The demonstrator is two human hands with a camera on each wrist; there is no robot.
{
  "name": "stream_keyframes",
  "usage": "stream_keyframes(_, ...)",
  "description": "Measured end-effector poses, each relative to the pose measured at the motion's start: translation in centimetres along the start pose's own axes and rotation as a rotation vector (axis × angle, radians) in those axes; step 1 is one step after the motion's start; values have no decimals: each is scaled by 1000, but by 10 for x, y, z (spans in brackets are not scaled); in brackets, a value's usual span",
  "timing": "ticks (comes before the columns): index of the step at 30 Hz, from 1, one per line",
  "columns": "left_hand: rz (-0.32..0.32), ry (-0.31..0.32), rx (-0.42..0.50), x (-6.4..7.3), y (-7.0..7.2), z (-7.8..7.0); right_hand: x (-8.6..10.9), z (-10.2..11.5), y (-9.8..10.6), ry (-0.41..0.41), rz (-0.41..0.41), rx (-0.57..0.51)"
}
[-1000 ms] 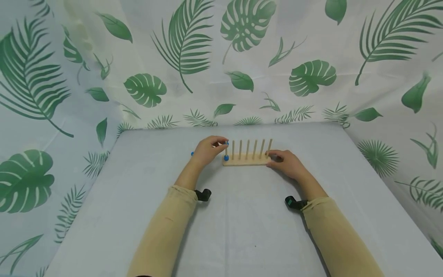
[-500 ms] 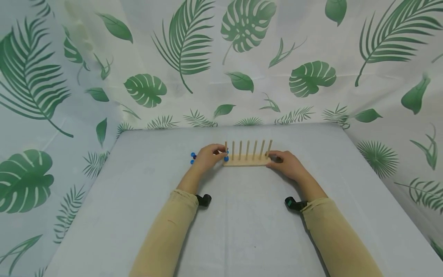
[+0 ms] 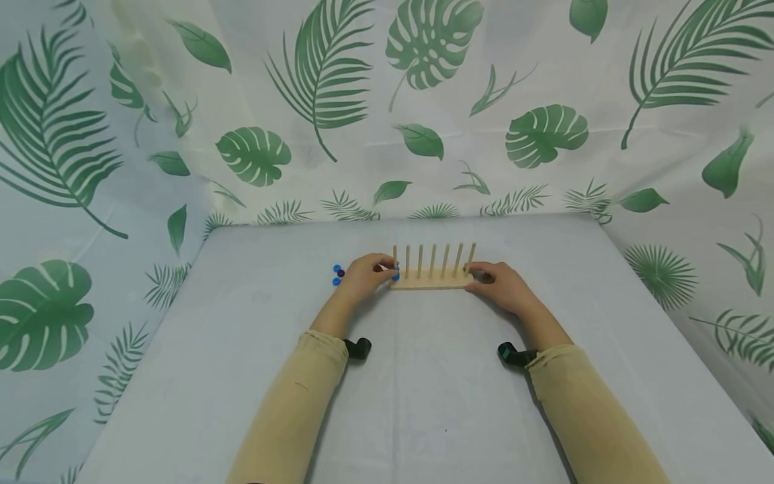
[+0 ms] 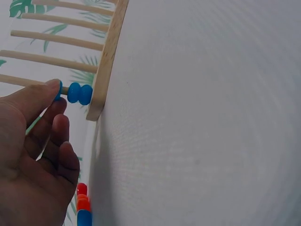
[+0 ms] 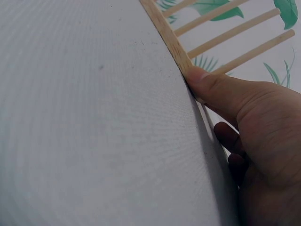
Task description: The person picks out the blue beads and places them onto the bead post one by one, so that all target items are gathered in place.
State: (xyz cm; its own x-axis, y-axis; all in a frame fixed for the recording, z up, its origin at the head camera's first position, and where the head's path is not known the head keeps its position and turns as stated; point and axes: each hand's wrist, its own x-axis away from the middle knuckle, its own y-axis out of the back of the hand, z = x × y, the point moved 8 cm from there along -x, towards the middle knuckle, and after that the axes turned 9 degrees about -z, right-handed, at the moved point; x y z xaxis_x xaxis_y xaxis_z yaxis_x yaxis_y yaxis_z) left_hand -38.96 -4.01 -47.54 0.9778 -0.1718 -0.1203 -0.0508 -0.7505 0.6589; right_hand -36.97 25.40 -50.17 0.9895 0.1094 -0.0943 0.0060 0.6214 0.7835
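A wooden peg rack (image 3: 432,283) with a row of upright pegs stands in the head view. Thumb and forefinger of my left hand (image 3: 365,277) pinch a blue bead (image 4: 59,90) on its leftmost peg. Between that bead and the base, two blue beads (image 4: 80,93) sit threaded on the same peg, as the left wrist view shows. The other pegs carry no beads. My right hand (image 3: 498,285) grips the right end of the base, its thumb (image 5: 200,77) lying against the wood; the fingers behind are partly hidden.
Left of my left hand lie loose blue beads (image 3: 336,281) and a dark bead (image 3: 341,273). The left wrist view also shows red-orange beads (image 4: 83,203) there. A white cloth covers the table (image 3: 423,403), and a leaf-print curtain (image 3: 459,134) rises behind it.
My left hand has moved down along the leftmost peg with the blue bead, from near its top to close above the lower beads. Loose beads behind the hand came into view. The right hand stays put.
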Motion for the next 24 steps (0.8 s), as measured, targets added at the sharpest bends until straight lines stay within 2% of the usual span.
stream_keyframes(16,5,10,-16,2,-3,1,0,2,1,21,-7,-5)
stream_keyframes(20,5,14,-3,3,2,0,0,1,1,21,-10,-18)
stream_keyframes(24,-11,26,9,5,13,1,0,2,0,22,-12,-22)
